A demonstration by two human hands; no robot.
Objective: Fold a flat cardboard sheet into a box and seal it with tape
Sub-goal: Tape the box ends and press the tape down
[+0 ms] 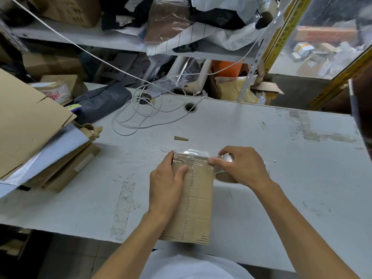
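Note:
A small brown cardboard box (199, 204) lies flattened lengthwise on the white table (281, 178), its near end over the table's front edge. Clear tape (191, 158) stretches across its far end, wrinkled and shiny. My left hand (167, 186) grips the box's left side, thumb on top near the tape. My right hand (239, 166) holds a roll of clear tape (226, 176) just right of the box, fingers curled over it, with the fingertips pinching the tape at the box's far right corner.
A pile of flat cardboard sheets (30, 127) lies at the table's left. A coiled white cable (141, 117) and a cable hole (190, 107) sit farther back. A small cardboard scrap (181, 138) lies beyond the box. Cluttered shelves stand behind.

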